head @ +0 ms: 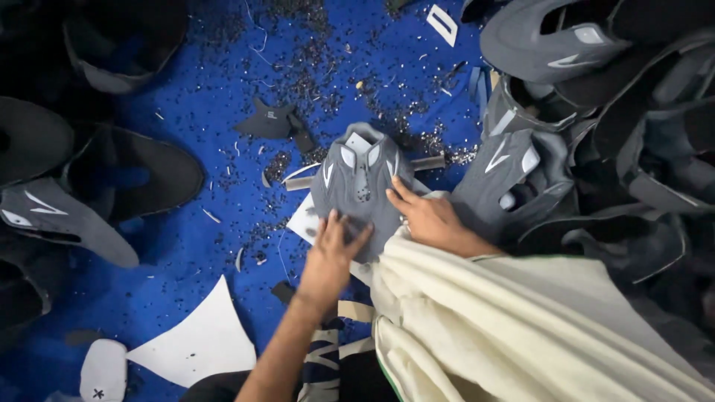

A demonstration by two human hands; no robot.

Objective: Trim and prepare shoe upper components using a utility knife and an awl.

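Left hand (333, 249) and right hand (423, 214), both spread flat, empty, pressing the grey stitched fabric shoe upper (359, 179) onto the blue bench (186, 112). Best kept flat, fingers clear of the middle.

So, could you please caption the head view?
Both hands, left hand and right hand, press a grey shoe upper on blue cloth.

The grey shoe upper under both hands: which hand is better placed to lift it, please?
Probably the left hand: it lies flat on the grey upper's near edge, fingers spread. The right hand touches only its side edge.
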